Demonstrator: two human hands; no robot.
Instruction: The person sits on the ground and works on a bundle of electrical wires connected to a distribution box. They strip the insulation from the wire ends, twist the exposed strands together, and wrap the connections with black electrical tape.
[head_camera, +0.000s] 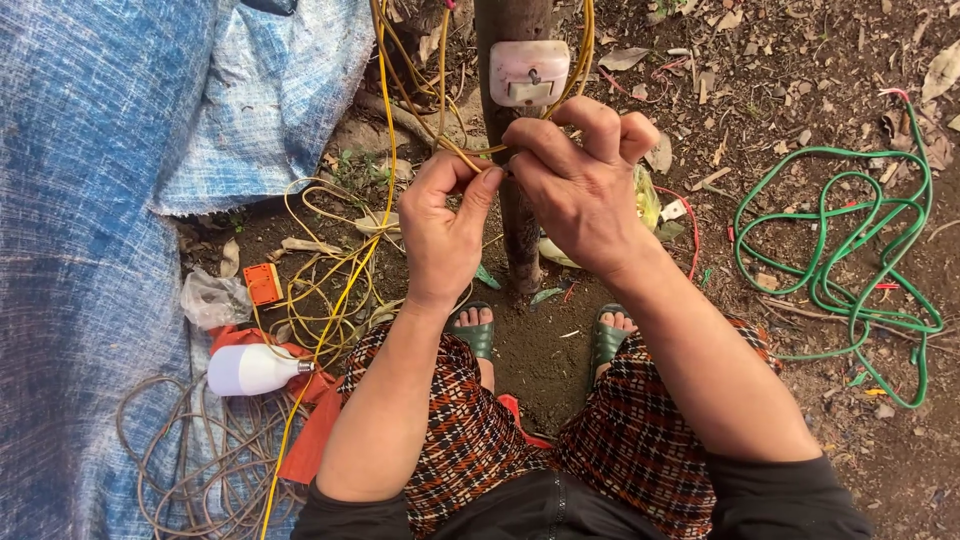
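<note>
My left hand and my right hand meet in front of a thin wooden post, both pinching the same yellow wire between fingertips. The wire runs up past a white switch box fixed on the post. More yellow wire lies looped on the ground to the left. My feet in green sandals stand at the base of the post.
A blue tarp covers the left side. A white light bulb lies on red cloth beside a grey coiled cord and a small orange box. Green cable is coiled on bare dirt at the right.
</note>
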